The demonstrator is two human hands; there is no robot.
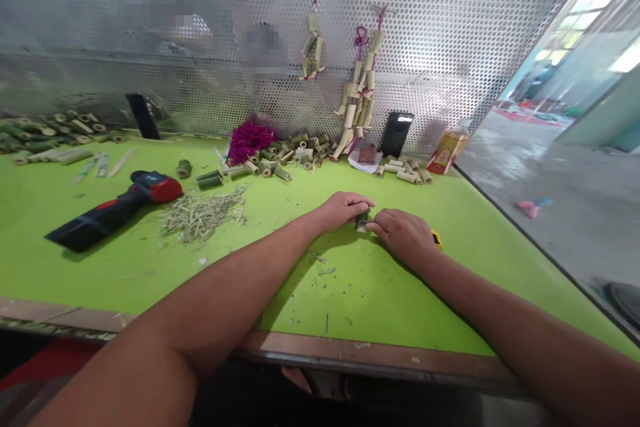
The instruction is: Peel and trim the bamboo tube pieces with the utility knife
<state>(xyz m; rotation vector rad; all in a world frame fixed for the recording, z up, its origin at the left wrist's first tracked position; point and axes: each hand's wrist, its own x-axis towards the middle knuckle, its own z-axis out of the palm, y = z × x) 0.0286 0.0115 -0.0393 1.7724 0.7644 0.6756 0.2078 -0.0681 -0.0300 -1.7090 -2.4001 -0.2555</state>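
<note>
My left hand (343, 211) is closed on a short green bamboo piece (362, 219) above the green tabletop (320, 307). From the right, my right hand (403, 230) meets the same piece, its fingers curled at the lower end; whether it holds a small tool there is hidden. A yellow and black object (437, 239) shows just beyond my right hand. Bits of shavings and dark crumbs are scattered on the tabletop below both hands.
A black and red power tool (120, 205) lies left, beside a heap of shavings (205, 215). Cut bamboo pieces (300, 150), purple string (250, 142), a phone (397, 135) and a bottle (450, 147) line the back. Bamboo figures (359, 97) hang on the perforated metal panel (210, 80).
</note>
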